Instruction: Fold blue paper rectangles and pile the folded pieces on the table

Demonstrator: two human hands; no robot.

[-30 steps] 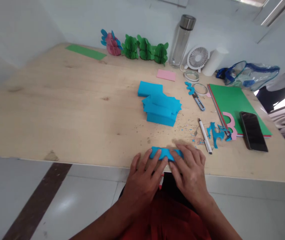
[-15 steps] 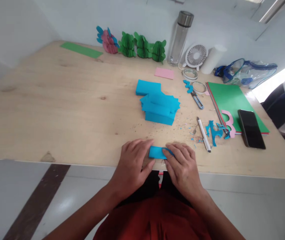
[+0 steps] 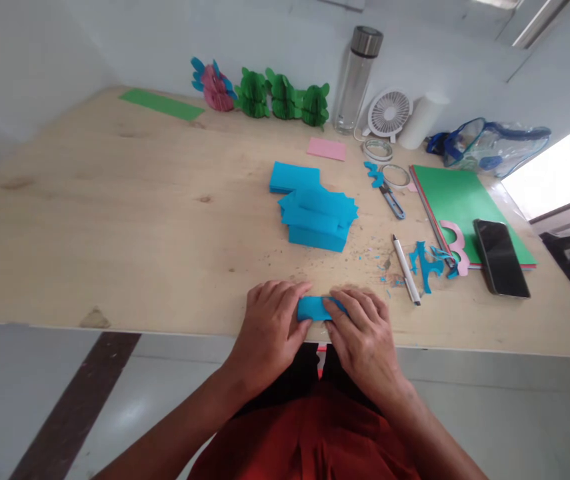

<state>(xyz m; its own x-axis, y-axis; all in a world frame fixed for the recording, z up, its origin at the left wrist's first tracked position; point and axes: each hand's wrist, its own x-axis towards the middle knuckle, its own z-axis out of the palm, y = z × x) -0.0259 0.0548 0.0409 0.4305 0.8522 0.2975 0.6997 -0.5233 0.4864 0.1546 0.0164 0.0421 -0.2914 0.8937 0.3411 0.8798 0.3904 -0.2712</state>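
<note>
A small folded blue paper (image 3: pixel 311 309) lies at the table's front edge, between my two hands. My left hand (image 3: pixel 272 320) pinches its left end, thumb below and fingers curled above. Fingers of my right hand (image 3: pixel 362 327) press on its right part and cover that end, with the thumb tucked beneath. Just beyond them is a loose heap of blue paper pieces (image 3: pixel 317 217), and behind that heap sits a neater blue stack (image 3: pixel 295 177).
To the right are a white pen (image 3: pixel 405 270), blue scraps (image 3: pixel 428 267), a small cutter (image 3: pixel 393 202), green sheets (image 3: pixel 452 200) and a phone (image 3: pixel 502 259). Along the wall stand green paper shapes (image 3: pixel 285 97), a bottle (image 3: pixel 357 83) and a fan (image 3: pixel 389 113).
The camera view has shifted slightly. Both hands keep their hold on the blue paper, with hardly any movement.
</note>
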